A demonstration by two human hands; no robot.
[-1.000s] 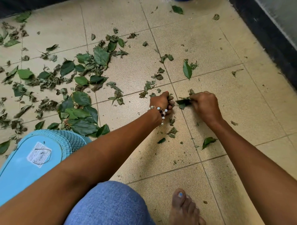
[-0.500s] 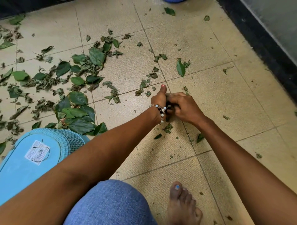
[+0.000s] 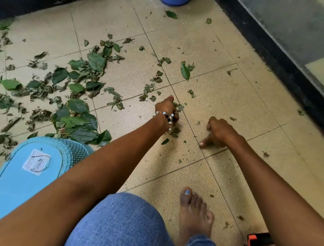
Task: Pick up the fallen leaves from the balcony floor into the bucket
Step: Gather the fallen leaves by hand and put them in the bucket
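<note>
Left hand point(image 3: 166, 112): fingers curled tight round a clump of leaves point(image 3: 178, 106), bits of green sticking out past the knuckles on the side toward the black door frame point(image 3: 273, 58). Thumb points up and away from the person. Beaded bracelet point(image 3: 166, 117) on this wrist, one strand dangling.

Right hand point(image 3: 220, 130): low over the beige tiled floor point(image 3: 228, 98), between the left hand and the door frame, apart from the left hand. Fingers loosely curled, one fingertip point(image 3: 201, 144) stretched out and touching the tile at a grout line. Motion blur under the palm; cannot tell whether it grips anything.

Main leaf pile point(image 3: 75, 98): well to the far side of the left hand from the door frame, large green leaves mixed with dry shreds. A single whole leaf point(image 3: 185, 71) lies beyond the left hand, small fragments scattered round it.

Bucket point(image 3: 175, 2): only a blue rim at the top edge, near the door frame's far end.

Turquoise woven-pattern container point(image 3: 35, 168): upturned, label showing, just beside the main leaf pile on the person's side.

Bare foot point(image 3: 194, 214) and denim-clad knee point(image 3: 119, 221) at the bottom.
</note>
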